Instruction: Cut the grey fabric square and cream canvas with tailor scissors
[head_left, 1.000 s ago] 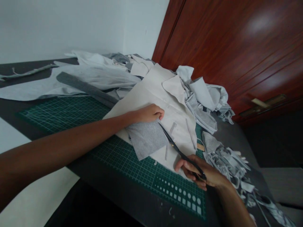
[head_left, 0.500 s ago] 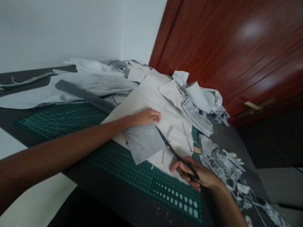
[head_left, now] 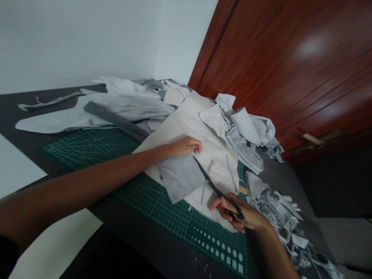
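My left hand (head_left: 187, 146) is closed on the upper edge of a grey piece of fabric (head_left: 181, 176), which hangs down over a cream cloth (head_left: 177, 128). In my right hand (head_left: 235, 213) is a pair of black scissors (head_left: 211, 183), with fingers through the handles. The blades point up and left, along the right edge of the grey fabric, and their tips reach close to my left fingers. Thin grey strips (head_left: 228, 164) lie on the cream cloth to the right of the blades.
Beneath the cloth is a green cutting mat (head_left: 145, 195) on a dark table (head_left: 122, 224). Pale garments (head_left: 116, 102) lie at the back left. Folded grey clothes (head_left: 247, 131) and a heap of scraps (head_left: 279, 213) line the right side. Behind stands a red-brown wooden door (head_left: 276, 69).
The whole view has shifted slightly, so the table's things sit a little further right and lower. Both hands keep nearly the same pose, with the scissors still beside the fabric edge.
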`<state>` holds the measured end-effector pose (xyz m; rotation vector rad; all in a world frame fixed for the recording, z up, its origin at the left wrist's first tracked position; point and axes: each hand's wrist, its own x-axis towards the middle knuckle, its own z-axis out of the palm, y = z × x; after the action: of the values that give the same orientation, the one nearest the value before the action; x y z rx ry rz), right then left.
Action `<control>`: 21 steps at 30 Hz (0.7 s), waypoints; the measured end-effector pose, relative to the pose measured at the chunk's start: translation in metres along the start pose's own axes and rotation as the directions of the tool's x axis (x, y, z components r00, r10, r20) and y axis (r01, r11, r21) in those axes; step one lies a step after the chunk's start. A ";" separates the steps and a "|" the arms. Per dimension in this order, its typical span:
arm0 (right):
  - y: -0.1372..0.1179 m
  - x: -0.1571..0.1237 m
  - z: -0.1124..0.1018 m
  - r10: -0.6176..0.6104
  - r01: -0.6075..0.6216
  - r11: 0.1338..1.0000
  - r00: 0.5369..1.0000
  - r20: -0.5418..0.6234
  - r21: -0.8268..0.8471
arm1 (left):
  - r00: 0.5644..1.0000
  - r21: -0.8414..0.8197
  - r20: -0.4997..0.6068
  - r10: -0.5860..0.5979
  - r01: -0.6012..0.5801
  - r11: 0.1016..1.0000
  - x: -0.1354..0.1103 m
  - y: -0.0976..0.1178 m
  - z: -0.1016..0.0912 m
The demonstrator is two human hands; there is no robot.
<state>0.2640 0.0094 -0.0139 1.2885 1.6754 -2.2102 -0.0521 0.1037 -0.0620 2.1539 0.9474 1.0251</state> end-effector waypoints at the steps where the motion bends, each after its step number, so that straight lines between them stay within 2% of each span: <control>1: 0.000 0.000 0.000 -0.002 0.002 1.000 1.000 0.001 0.002 | 1.000 0.003 -0.001 -0.001 0.001 1.000 0.000 0.000 0.000; 11: 0.001 0.001 -0.005 -0.094 0.099 0.990 0.994 0.049 -0.097 | 1.000 0.023 0.003 -0.001 0.001 1.000 -0.001 0.003 -0.001; 21: 0.000 -0.001 -0.004 -0.094 0.096 0.987 0.995 0.024 -0.125 | 1.000 0.042 0.008 -0.006 0.006 0.999 0.000 0.004 -0.002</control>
<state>0.2670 0.0121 -0.0135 1.1791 1.8738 -2.1190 -0.0519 0.1016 -0.0581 2.1862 0.9789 1.0018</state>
